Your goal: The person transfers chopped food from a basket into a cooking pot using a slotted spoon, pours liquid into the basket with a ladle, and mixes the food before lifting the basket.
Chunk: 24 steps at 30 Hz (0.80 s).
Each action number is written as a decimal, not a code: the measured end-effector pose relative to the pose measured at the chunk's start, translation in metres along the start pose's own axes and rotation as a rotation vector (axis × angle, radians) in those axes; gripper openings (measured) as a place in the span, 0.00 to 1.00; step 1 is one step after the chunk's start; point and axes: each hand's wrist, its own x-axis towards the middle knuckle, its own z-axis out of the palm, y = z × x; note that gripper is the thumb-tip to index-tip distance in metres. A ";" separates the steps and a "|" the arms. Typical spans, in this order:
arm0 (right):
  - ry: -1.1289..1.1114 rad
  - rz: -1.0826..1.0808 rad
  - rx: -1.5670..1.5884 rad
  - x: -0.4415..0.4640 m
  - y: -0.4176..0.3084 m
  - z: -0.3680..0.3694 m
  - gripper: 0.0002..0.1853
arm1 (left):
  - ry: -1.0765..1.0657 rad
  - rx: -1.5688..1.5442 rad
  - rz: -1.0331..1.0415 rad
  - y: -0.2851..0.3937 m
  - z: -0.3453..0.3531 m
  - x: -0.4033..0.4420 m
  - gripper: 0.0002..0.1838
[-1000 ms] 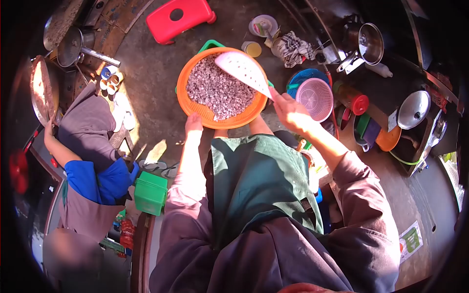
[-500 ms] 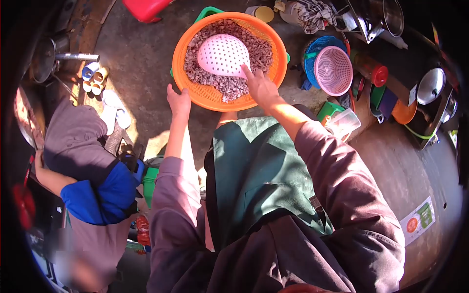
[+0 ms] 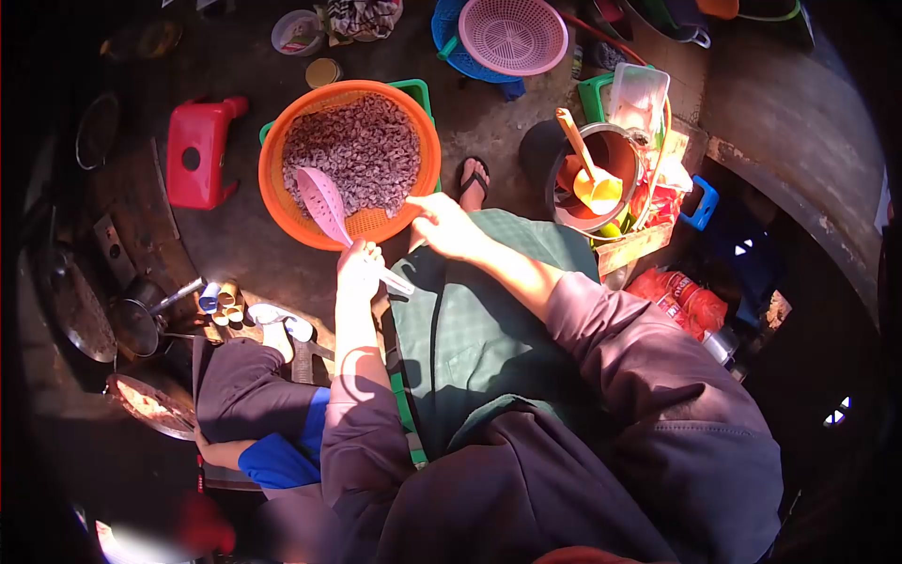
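An orange strainer basket (image 3: 272, 202) holds a heap of small purple-and-white chopped pieces (image 3: 352, 141) that look like shallots. My left hand (image 3: 359, 271) is closed around the handle of a pink slotted ladle (image 3: 322, 202). Its perforated bowl rests tilted over the near side of the heap, and the handle end sticks out to the right of the fist. At the basket's lower right rim, my right hand (image 3: 446, 226) has its fingers closed on the edge. A green container (image 3: 421, 94) shows beneath the basket.
A red plastic stool (image 3: 197, 155) stands left of the basket. At right is a pot (image 3: 564, 202) with an orange dipper (image 3: 598, 191). A pink colander (image 3: 514, 36) lies beyond. At lower left, another person's hand (image 3: 218, 451) is by a pan (image 3: 150, 406).
The pink ladle has passed from my right hand to my left and turned on its side. My right hand has moved to the basket rim. The view has swung rightward.
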 end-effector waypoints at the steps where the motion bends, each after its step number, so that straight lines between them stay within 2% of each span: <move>1: 0.251 0.085 0.101 -0.002 0.016 -0.020 0.20 | 0.285 0.101 0.021 0.003 0.037 -0.019 0.05; 2: 0.343 0.521 0.549 0.001 0.001 -0.063 0.23 | 0.349 0.208 0.040 0.002 0.049 -0.028 0.06; 3: 0.546 0.525 0.825 0.006 0.032 -0.094 0.28 | 0.412 0.313 0.060 0.000 0.056 -0.033 0.06; 4: 0.741 0.696 1.028 0.017 0.041 -0.130 0.30 | 0.422 0.365 0.070 -0.003 0.062 -0.036 0.06; 6: 1.030 0.693 1.390 0.026 0.087 -0.180 0.35 | 0.447 0.459 0.088 -0.017 0.070 -0.038 0.06; 7: 1.136 0.765 1.404 0.032 0.106 -0.199 0.35 | 0.458 0.443 0.091 -0.025 0.074 -0.039 0.07; 8: 1.317 0.959 1.271 0.035 0.093 -0.213 0.32 | 0.468 0.431 0.092 -0.035 0.078 -0.041 0.07; 9: 1.244 1.046 1.202 0.034 0.100 -0.222 0.34 | 0.472 0.416 0.099 -0.044 0.082 -0.037 0.07; 11: 1.221 1.105 1.200 0.034 0.161 -0.230 0.31 | 0.478 0.407 0.081 -0.060 0.087 -0.030 0.08; 12: 1.340 1.183 1.219 0.039 0.170 -0.231 0.28 | 0.488 0.402 0.070 -0.067 0.091 -0.030 0.08; 13: 1.287 1.228 1.348 0.033 0.164 -0.237 0.24 | 0.495 0.408 0.066 -0.075 0.094 -0.029 0.08; 15: 1.327 1.052 1.366 0.031 0.197 -0.232 0.21 | 0.512 0.415 0.063 -0.087 0.099 -0.027 0.07; 17: 1.238 1.010 1.434 0.023 0.218 -0.233 0.18 | 0.494 0.411 0.049 -0.095 0.097 -0.026 0.08; 22: 1.233 0.807 1.721 -0.002 0.223 -0.221 0.13 | 0.481 0.409 0.062 -0.099 0.100 -0.032 0.08; 24: 1.313 0.745 1.631 -0.021 0.215 -0.206 0.10 | 0.499 0.408 0.084 -0.100 0.101 -0.033 0.08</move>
